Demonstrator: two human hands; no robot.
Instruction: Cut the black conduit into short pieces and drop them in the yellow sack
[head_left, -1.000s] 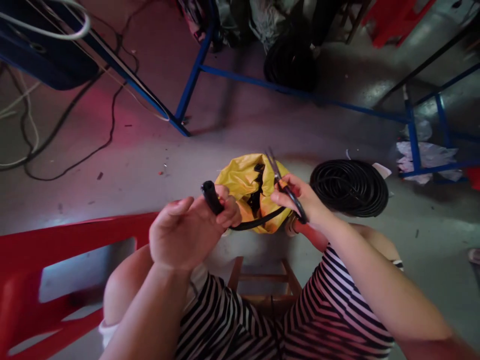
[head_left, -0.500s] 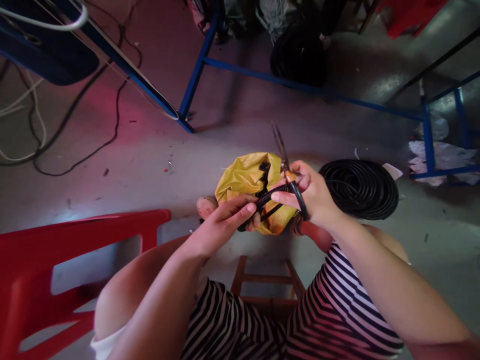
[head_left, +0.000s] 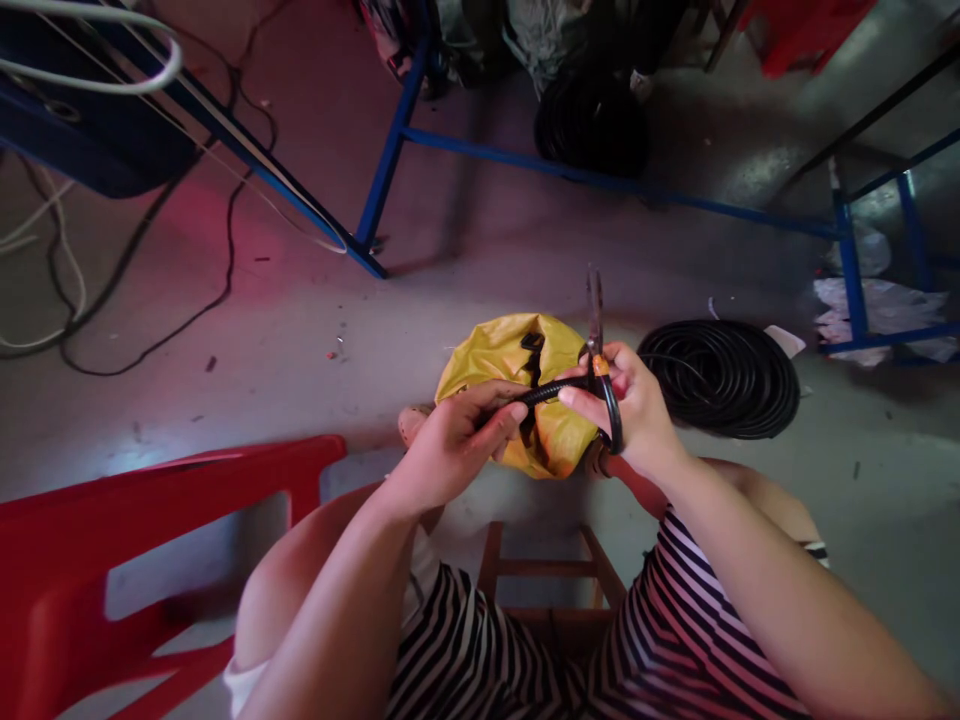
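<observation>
A short black corrugated tube [head_left: 553, 391] runs between my two hands above a yellow bag [head_left: 484, 352]. My left hand [head_left: 457, 435] is closed around the tube's left part, with the thumb pressed along it. In my right hand [head_left: 636, 408] is a pair of scissors [head_left: 596, 325] with black handles and an orange band, blades pointing away from me and looking closed. That hand's thumb and fingers also meet the tube's right end, partly hidden behind the scissors. Below, the yellow bag lies open on the floor between my feet, with dark pieces in its opening.
A coil of black tubing [head_left: 720, 378] lies to the right, and another dark coil [head_left: 592, 120] sits behind the blue metal frame [head_left: 510, 152]. A red plastic chair [head_left: 172, 500] stands at left. Loose cables [head_left: 225, 270] trail across the floor at far left.
Both hands keep their hold. The scissors have swung from leaning left to nearly upright and shifted right. The tube has become more level, and the view has shifted slightly.
</observation>
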